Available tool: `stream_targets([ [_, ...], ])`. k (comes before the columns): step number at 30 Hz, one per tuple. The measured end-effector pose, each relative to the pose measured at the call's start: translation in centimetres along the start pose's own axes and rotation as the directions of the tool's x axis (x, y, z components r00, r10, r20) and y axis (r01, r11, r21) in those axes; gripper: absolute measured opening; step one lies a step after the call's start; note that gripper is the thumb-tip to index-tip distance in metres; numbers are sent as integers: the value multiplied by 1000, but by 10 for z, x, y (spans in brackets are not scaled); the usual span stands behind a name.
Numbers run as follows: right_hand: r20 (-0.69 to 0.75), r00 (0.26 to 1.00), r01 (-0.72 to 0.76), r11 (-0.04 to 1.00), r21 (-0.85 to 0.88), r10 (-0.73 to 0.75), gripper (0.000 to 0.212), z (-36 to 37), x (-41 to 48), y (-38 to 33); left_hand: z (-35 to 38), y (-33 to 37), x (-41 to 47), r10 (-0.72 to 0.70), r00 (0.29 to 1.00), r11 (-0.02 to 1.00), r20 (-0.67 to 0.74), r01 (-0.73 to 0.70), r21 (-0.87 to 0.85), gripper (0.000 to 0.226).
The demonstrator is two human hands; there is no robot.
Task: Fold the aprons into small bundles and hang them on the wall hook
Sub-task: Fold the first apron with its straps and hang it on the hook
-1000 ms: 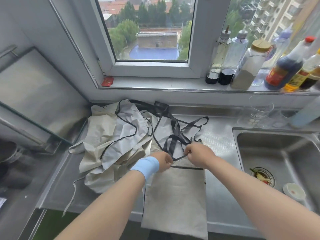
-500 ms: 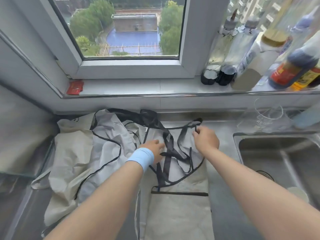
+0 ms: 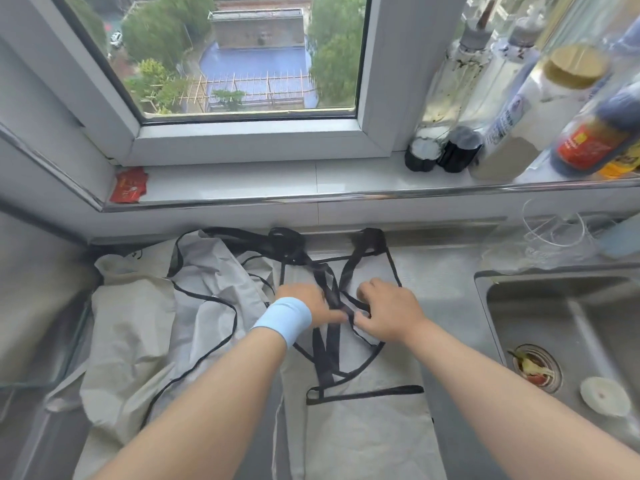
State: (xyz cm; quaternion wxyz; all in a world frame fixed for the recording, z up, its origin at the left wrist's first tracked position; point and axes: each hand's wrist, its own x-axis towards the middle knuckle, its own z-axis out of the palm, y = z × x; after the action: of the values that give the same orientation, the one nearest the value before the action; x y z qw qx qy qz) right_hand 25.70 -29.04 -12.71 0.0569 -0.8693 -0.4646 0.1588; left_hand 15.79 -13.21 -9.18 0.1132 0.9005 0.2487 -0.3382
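Note:
A pale grey apron (image 3: 367, 427) with black trim lies folded lengthwise on the steel counter, its lower end hanging over the front edge. Its black straps (image 3: 327, 344) lie tangled across its upper part. My left hand (image 3: 308, 303), with a light blue wristband, and my right hand (image 3: 388, 311) meet over the straps; the fingertips of both pinch a strap where they touch. To the left lies a crumpled heap of other aprons (image 3: 149, 327), beige and grey. No wall hook is in view.
A steel sink (image 3: 568, 327) lies to the right, with a strainer holding scraps (image 3: 533, 368) and a white lid (image 3: 604, 396). Bottles (image 3: 519, 98) crowd the windowsill's right end; a red packet (image 3: 129, 185) lies at its left. A clear glass jug (image 3: 554, 226) stands behind the sink.
Both hands went out to the straps' far ends, then came back together at the middle of the apron. The straps now lie gathered more narrowly, and the view has tilted down.

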Motion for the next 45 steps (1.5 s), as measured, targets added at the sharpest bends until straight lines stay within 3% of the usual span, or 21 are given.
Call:
stream_targets([
  [2,100,995,-12,998,-63,18,47,4,-2,0,8,2,-4,39,999,991,30,-42,125,36],
  [4,168,985,-14,998,-61,24,38,2,0,0,10,0,-4,26,1000,998,-2,-26,61,16],
  [6,199,973,-128,991,39,118,23,-6,6,-2,6,-5,-3,-51,999,952,0,49,-302,10],
  [8,186,947,-302,925,230,263,20,-14,14,0,0,-11,-4,-123,992,740,13,100,-665,8],
  [9,185,923,-383,849,363,338,22,-19,18,1,-2,-17,-5,-165,986,657,1,110,-746,9],
  [11,222,854,-497,609,618,471,23,-30,27,2,-6,-28,-9,-235,972,628,-22,134,-767,10],
  [13,294,771,-548,353,758,566,25,-43,36,-1,-8,-40,-15,-281,959,733,-42,187,-655,14],
  [15,390,716,-534,94,840,579,26,-54,46,-6,-13,-47,-20,-239,971,838,8,211,-502,22],
  [17,405,750,-471,-8,882,523,28,-62,56,-12,-24,-45,-26,-73,978,847,194,164,-505,26],
  [20,313,844,-404,132,905,436,29,-76,61,-19,-42,-29,-34,115,912,841,393,122,-528,32],
  [22,282,895,-375,239,896,347,32,-82,63,-19,-43,-20,-26,80,953,871,291,75,-486,32],
  [24,293,912,-401,472,785,286,31,-84,61,-14,-35,-12,-11,137,985,904,107,-80,-420,45],
  [26,279,900,-437,680,590,336,27,-81,58,-6,-26,-5,2,208,978,958,1,-204,-204,50],
  [28,148,882,-466,778,422,448,28,-77,53,1,-19,8,10,278,960,959,-33,-279,-41,62],
  [30,39,873,-467,812,351,486,26,-70,44,1,-15,20,16,283,959,959,20,-283,21,62],
  [33,4,918,-374,860,348,397,28,-55,33,-5,-8,27,26,273,961,957,37,-275,94,47],
  [36,72,976,-217,919,328,205,53,-40,30,-14,-12,21,27,255,967,955,-13,-249,163,35],
  [38,118,981,-182,946,269,155,43,-29,32,-22,-15,14,25,188,981,960,-51,-173,222,29],
  [42,129,972,-207,975,80,195,41,-11,34,-29,-12,-8,26,61,994,970,-85,-39,240,27],
  [43,117,973,-211,973,94,200,38,-9,35,-29,-10,-12,27,39,996,979,-80,-22,205,29],
  [45,93,959,-284,915,287,268,43,-8,35,-27,-7,-14,27,28,997,995,-71,-21,98,34],
])
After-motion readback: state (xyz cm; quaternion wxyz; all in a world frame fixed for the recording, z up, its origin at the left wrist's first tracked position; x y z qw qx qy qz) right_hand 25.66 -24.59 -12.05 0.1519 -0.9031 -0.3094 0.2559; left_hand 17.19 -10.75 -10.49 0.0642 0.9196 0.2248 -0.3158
